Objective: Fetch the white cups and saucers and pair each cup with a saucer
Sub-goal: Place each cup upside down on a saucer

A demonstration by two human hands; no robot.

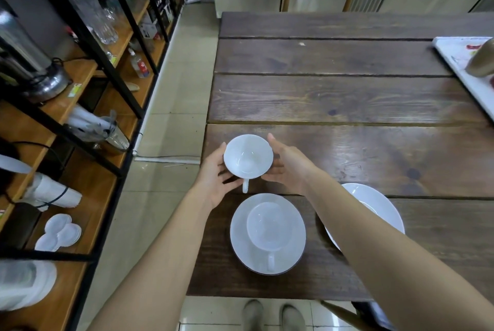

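Note:
I hold a white cup (248, 156) between both hands above the near left part of the dark wooden table (347, 95), its handle pointing toward me. My left hand (216, 178) cups its left side and my right hand (287, 167) its right side. Just below it, a second white cup (268, 226) sits upright on a white saucer (240, 237). To the right lies another white saucer (385, 213), partly hidden by my right forearm; what is on it I cannot tell.
A wooden shelf unit (88, 122) with black frame stands to the left, holding glassware, a metal urn, small white dishes (60, 231) and stacked plates. A white tray (459, 63) with a metal container sits at the table's far right. A chair stands beyond the table.

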